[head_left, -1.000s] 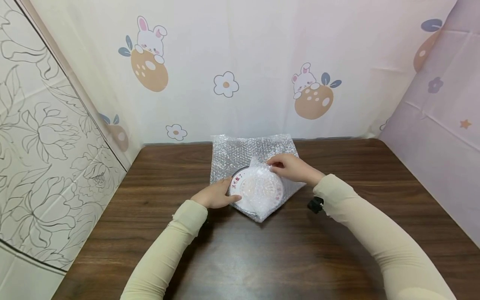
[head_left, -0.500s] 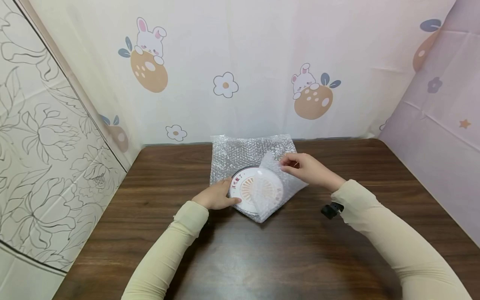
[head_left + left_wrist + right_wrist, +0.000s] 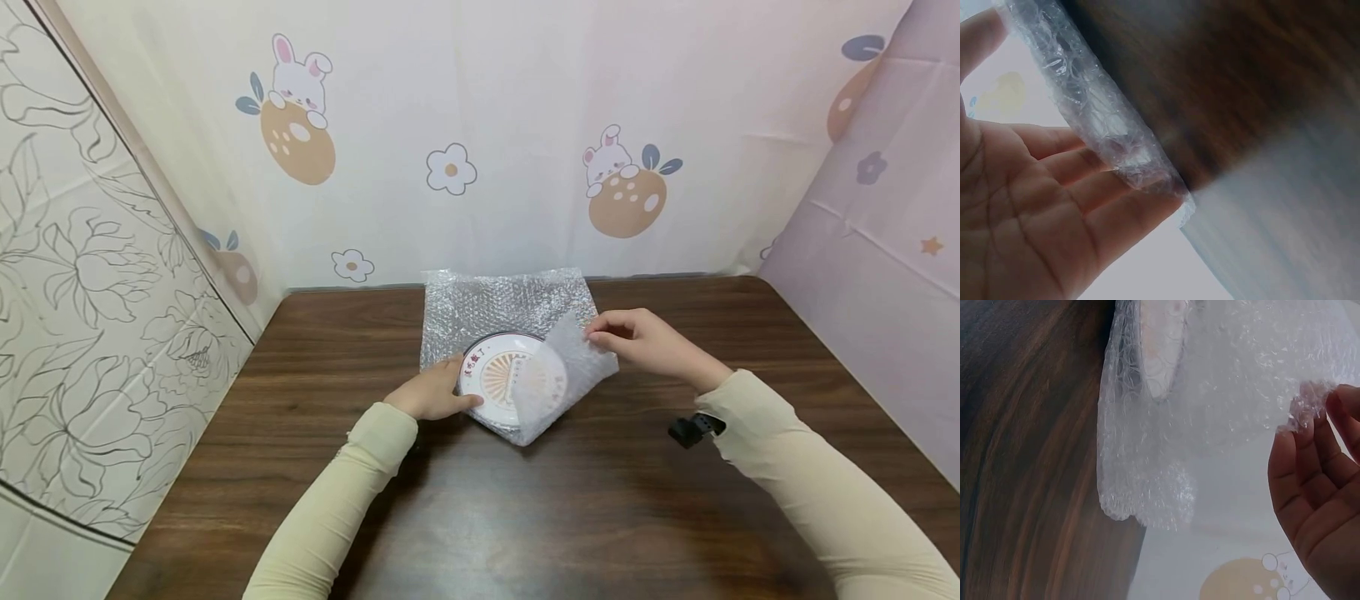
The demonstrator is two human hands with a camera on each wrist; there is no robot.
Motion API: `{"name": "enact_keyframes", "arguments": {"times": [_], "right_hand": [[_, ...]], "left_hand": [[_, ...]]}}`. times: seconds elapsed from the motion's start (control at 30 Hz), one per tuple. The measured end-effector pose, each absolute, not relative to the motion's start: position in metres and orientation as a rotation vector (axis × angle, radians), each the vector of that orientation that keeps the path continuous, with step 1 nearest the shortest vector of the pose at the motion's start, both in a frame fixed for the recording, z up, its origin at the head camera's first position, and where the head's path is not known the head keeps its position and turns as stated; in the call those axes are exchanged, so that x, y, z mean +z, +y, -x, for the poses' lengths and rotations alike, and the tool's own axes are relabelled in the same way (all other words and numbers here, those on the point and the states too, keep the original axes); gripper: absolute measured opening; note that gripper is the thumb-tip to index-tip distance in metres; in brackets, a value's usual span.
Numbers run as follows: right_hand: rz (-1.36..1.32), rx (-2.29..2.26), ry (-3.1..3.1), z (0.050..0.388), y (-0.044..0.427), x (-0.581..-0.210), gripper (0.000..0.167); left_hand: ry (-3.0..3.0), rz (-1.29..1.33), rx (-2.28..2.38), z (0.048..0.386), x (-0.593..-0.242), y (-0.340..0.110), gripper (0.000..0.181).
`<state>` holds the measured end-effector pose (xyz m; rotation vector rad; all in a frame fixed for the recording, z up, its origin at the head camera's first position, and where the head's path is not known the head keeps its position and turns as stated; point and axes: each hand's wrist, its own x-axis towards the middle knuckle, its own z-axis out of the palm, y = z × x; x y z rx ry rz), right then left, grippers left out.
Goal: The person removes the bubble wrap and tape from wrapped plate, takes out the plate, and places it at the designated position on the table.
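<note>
A round white plate (image 3: 495, 379) with an orange ray pattern and red characters lies on bubble wrap (image 3: 502, 304), its right part under a folded-over layer. My left hand (image 3: 431, 392) holds the left edge, thumb on the plate's rim; in the left wrist view the fingers of the left hand (image 3: 1041, 200) lie against the wrapped edge (image 3: 1094, 112). The right hand (image 3: 645, 337) pinches the flap's corner right of the plate. In the right wrist view, thumb and fingers of the right hand (image 3: 1322, 469) grip the raised bubble wrap (image 3: 1229, 375).
The dark wooden table (image 3: 480, 517) reaches back to a curtain (image 3: 525, 208) printed with rabbits and flowers. A panel with line-drawn flowers (image 3: 97, 275) stands at the left. A black strap (image 3: 696, 428) shows at the right wrist.
My right hand has moved to the right, drawing the bubble wrap flap back and uncovering more of the plate. The left hand has stayed at the left edge.
</note>
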<state>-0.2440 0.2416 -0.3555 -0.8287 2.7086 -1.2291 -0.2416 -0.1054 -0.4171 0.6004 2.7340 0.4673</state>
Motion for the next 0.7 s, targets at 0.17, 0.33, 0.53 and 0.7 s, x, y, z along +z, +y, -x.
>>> {"name": "enact_keyframes", "arguments": {"times": [0.17, 0.33, 0.53, 0.7], "right_hand": [[0.794, -1.225, 2.675, 0.239, 0.251, -0.353, 0.013], [0.782, -1.232, 2.651, 0.234, 0.257, -0.352, 0.012], [0.822, -1.191, 2.607, 0.228, 0.26, -0.351, 0.017], [0.812, -1.107, 2.553, 0.225, 0.263, -0.348, 0.019]], "left_hand": [[2.728, -0.597, 0.472, 0.241, -0.416, -0.106, 0.091], [2.724, -0.59, 0.479, 0.24, -0.416, -0.105, 0.092], [2.724, -0.587, 0.492, 0.241, -0.417, -0.106, 0.091], [2.726, -0.589, 0.487, 0.241, -0.417, -0.106, 0.091]]}}
